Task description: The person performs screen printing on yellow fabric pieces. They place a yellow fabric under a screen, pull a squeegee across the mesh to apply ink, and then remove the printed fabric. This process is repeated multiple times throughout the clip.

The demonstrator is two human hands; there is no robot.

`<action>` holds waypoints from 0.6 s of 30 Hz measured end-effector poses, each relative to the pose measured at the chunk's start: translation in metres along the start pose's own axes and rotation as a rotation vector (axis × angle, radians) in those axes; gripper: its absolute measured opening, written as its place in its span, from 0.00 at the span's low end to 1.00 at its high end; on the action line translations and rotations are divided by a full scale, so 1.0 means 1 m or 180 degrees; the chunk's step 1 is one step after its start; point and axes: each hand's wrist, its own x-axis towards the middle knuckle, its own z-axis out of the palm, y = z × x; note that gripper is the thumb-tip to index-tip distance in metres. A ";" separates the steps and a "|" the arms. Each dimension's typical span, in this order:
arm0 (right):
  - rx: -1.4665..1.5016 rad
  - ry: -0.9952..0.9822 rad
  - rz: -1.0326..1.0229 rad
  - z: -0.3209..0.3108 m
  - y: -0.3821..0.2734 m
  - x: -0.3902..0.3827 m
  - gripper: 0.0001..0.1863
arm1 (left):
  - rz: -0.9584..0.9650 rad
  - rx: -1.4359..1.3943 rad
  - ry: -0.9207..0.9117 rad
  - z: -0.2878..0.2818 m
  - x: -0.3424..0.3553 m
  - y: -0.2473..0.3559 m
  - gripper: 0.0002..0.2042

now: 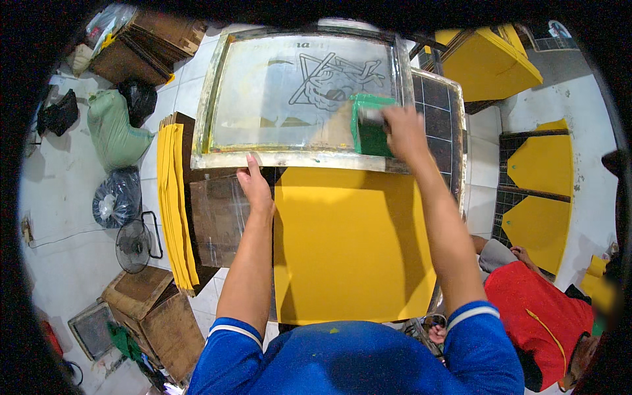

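Observation:
A screen printing frame (pixel 309 160) with pale mesh and a dark line drawing lies at the far side of the table. My left hand (pixel 255 187) grips its near bar, thumb on top and fingers mostly hidden beneath. Over the right part of the mesh, my right hand (pixel 405 131), slightly blurred, is closed on a squeegee (pixel 372 118). Green ink (pixel 374 141) surrounds the squeegee; its lower edge is hard to make out. Between my forearms, a flat yellow sheet (pixel 349 243) covers the near part of the table and runs up to the frame.
Yellow pieces (pixel 172 204) hang along the left side. More yellow sheets (pixel 536 164) lie on a dark rack to the right, below a yellow stack (pixel 490 66). A person in red (pixel 536 316) sits close at lower right. A fan (pixel 133 245) and cardboard box (pixel 155 309) stand left.

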 end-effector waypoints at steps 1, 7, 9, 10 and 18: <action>0.0003 0.0024 -0.0032 -0.002 -0.010 -0.029 0.20 | -0.0106 -0.0087 -0.0059 -0.001 0.001 -0.001 0.25; 0.0187 0.0523 0.0036 -0.052 -0.036 -0.075 0.24 | -0.0083 -0.0124 -0.0069 -0.008 -0.020 0.035 0.23; 0.0145 0.0966 0.0231 -0.079 -0.039 -0.059 0.28 | -0.0159 0.0117 -0.0003 -0.013 -0.028 0.077 0.25; 0.0057 0.1272 0.0133 -0.093 -0.040 -0.049 0.30 | 0.0107 -0.0319 -0.0297 -0.013 -0.028 0.104 0.26; -0.1886 0.2308 -0.0661 -0.253 0.051 0.134 0.25 | 0.3106 0.0031 -0.1741 0.013 0.007 0.279 0.17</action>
